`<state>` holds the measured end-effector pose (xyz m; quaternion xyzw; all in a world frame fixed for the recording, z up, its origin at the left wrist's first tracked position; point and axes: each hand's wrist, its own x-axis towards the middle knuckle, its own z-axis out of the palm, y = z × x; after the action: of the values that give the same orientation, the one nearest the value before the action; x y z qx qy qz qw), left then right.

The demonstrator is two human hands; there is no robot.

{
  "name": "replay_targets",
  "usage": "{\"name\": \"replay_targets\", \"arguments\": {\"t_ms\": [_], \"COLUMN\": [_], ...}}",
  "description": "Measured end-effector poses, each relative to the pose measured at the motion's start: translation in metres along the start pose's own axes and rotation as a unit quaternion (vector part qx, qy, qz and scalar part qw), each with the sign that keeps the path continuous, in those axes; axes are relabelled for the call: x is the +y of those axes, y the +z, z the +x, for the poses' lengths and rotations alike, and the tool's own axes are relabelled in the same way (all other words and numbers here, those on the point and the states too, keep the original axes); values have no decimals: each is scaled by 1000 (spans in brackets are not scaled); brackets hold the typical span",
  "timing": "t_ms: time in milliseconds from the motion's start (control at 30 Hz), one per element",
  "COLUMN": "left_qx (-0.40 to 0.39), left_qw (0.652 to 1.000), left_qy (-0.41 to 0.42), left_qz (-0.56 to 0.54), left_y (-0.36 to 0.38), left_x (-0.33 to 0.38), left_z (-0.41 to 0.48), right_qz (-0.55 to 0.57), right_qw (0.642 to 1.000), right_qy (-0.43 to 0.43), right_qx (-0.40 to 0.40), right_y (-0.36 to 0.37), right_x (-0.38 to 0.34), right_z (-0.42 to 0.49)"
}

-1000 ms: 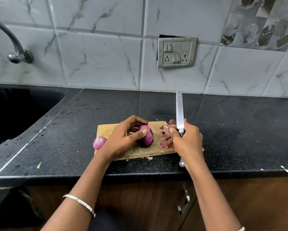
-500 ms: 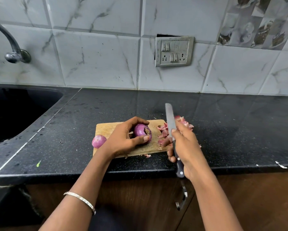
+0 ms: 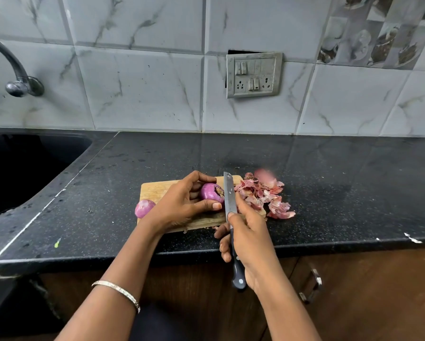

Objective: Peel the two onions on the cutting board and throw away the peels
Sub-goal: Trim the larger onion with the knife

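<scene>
The left hand gripped 1 onion on the cutting board, fingers curled over its far side and the thumb pressed along its near side. The onion lay on its side with its long axis running left to right. Its dark, hairy root end was turned to the right, clear of the grip.

Just beside that end stood the knife, held by the right hand. The fingers were wrapped round the black handle, with 1 fingertip up at the base of the blade. The blade pointed away from the person, so it crossed the onion's axis nearly square. Whether the edge already touched the root end could not be told.

The next move would likely turn on that crossing. The exposed end lay immediately left of the blade, so the right hand was the nearer one to work it while the left steadied the onion. Trimming the root or catching the skin there looked the probable step.

The 2nd onion, paler, sat at the board's left edge, just beside the left wrist. The peels lay heaped at the board's right end and spilled onto the black counter. They were on the far side of the blade from the onion and not yet thrown away.
</scene>
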<state>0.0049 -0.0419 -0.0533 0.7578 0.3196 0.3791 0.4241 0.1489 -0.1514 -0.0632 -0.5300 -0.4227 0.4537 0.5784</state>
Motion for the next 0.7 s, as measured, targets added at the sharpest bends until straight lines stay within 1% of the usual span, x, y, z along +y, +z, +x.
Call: {"name": "replay_targets", "arguments": {"t_ms": [100, 200, 300, 433, 700], "left_qx": [18, 37, 38, 19, 26], "left_qw": [1000, 998, 998, 999, 999], "left_qy": [2, 4, 4, -9, -19], "left_qz": [10, 42, 54, 32, 17], "left_y": [0, 0, -1, -3, -3], "left_x": [-1, 2, 4, 5, -1], "left_z": [1, -6, -12, -14, -14], "right_qz": [7, 39, 63, 81, 102], "right_qw": [1000, 999, 998, 996, 995], "right_qy": [3, 12, 19, 16, 13], "right_qx": [3, -18, -22, -20, 8], "right_y": [1, 1, 2, 7, 21], "right_x": [0, -1, -3, -4, -9], "right_z": [-2, -6, -6, -8, -2]}}
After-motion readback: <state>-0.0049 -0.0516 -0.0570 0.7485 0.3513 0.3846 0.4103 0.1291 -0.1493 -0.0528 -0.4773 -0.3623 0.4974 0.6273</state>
